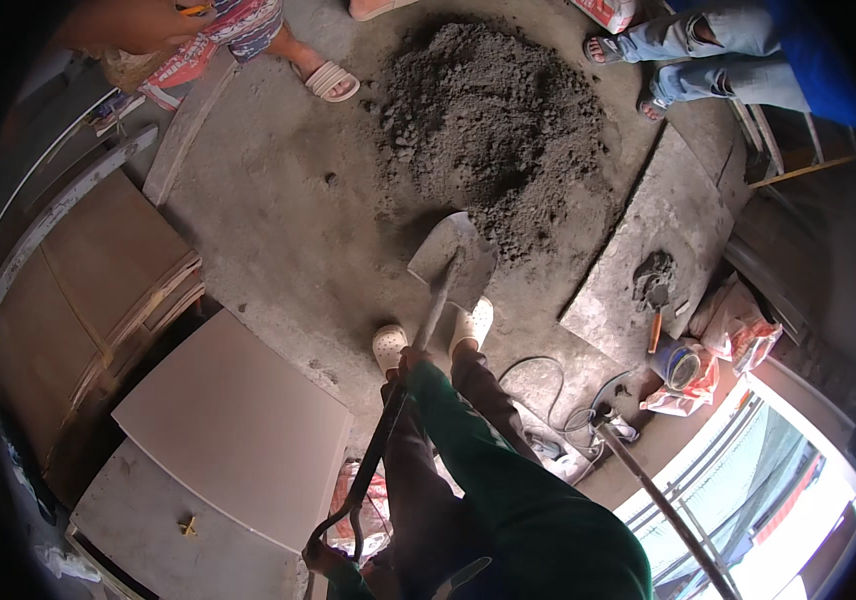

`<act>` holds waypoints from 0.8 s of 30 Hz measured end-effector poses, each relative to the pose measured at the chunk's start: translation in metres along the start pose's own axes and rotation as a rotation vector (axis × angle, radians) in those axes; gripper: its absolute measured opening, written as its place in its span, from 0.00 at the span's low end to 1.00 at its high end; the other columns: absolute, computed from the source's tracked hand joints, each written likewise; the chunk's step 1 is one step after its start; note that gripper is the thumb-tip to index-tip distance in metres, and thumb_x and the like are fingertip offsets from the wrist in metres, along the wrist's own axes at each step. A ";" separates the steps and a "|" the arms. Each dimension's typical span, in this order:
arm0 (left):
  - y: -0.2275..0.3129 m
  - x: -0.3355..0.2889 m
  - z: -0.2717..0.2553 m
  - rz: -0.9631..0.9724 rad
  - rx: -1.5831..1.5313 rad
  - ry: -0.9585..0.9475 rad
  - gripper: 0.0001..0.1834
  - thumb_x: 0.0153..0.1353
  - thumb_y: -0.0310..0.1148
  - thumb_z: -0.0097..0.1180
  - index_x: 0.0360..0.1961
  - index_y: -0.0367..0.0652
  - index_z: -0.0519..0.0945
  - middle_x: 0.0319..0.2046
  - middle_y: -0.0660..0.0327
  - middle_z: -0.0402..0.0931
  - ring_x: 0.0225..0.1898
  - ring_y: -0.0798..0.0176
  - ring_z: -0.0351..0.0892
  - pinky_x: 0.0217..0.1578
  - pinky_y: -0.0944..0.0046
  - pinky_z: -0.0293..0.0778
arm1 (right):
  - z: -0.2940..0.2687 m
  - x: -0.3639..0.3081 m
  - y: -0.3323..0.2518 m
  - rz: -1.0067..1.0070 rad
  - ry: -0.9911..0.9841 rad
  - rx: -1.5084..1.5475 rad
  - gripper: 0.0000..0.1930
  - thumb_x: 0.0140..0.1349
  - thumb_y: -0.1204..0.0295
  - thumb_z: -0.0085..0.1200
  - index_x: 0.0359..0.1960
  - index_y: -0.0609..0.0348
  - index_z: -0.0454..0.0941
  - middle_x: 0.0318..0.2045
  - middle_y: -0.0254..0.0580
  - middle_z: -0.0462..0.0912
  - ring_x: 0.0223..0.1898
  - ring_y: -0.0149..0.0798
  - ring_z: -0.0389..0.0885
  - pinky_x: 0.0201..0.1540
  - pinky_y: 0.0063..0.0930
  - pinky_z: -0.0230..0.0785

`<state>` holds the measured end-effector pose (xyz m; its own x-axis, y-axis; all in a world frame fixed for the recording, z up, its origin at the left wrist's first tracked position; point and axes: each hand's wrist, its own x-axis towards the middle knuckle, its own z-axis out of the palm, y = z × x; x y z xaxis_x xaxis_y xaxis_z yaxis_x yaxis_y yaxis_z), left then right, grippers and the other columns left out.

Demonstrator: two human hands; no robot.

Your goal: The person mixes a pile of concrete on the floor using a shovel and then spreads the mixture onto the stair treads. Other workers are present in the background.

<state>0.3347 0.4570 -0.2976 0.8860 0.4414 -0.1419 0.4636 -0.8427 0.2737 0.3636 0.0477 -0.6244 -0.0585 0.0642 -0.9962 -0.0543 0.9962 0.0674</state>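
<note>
Both of my hands are on a shovel with a dark shaft. My left hand is closed on its end grip at the bottom of the view. My right hand, at the end of a green sleeve, wraps round the shaft lower down, closer to the blade. The grey blade points away from me, just short of a heap of dark grey mortar mix, and carries no visible load. My feet in white clogs stand on either side of the shaft.
One person's sandalled foot is left of the heap; another person in torn jeans stands right. Stacked boards lie left. A flat slab holds mortar and an orange-handled trowel, near a bucket, sacks and cable.
</note>
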 end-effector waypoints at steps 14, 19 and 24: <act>0.115 -0.076 0.102 -1.197 -0.941 -1.282 0.16 0.62 0.30 0.45 0.52 0.48 0.73 0.13 0.69 0.63 0.11 0.74 0.60 0.12 0.71 0.62 | -0.045 -0.082 -0.219 -0.641 0.436 -0.779 0.29 0.47 0.66 0.59 0.51 0.63 0.66 0.40 0.55 0.79 0.40 0.52 0.81 0.40 0.42 0.75; 0.088 -0.047 0.042 -1.059 -0.410 -0.732 0.10 0.59 0.31 0.48 0.43 0.48 0.75 0.10 0.68 0.58 0.10 0.70 0.60 0.11 0.67 0.61 | -0.086 -0.071 -0.139 -0.367 0.205 -0.092 0.07 0.54 0.74 0.55 0.32 0.55 0.68 0.17 0.40 0.71 0.15 0.40 0.71 0.15 0.36 0.62; 0.011 -0.023 -0.027 -0.145 -0.265 -0.123 0.05 0.52 0.26 0.53 0.31 0.40 0.73 0.14 0.65 0.64 0.11 0.68 0.63 0.13 0.66 0.62 | -0.095 -0.068 0.050 -0.218 0.157 -0.289 0.10 0.57 0.68 0.53 0.18 0.49 0.70 0.12 0.33 0.69 0.13 0.38 0.69 0.17 0.35 0.64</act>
<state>0.3195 0.4461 -0.2656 0.8119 0.4964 -0.3072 0.5827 -0.6572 0.4781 0.2703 0.0872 -0.5478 -0.1650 -0.1789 -0.9699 -0.3595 0.9267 -0.1097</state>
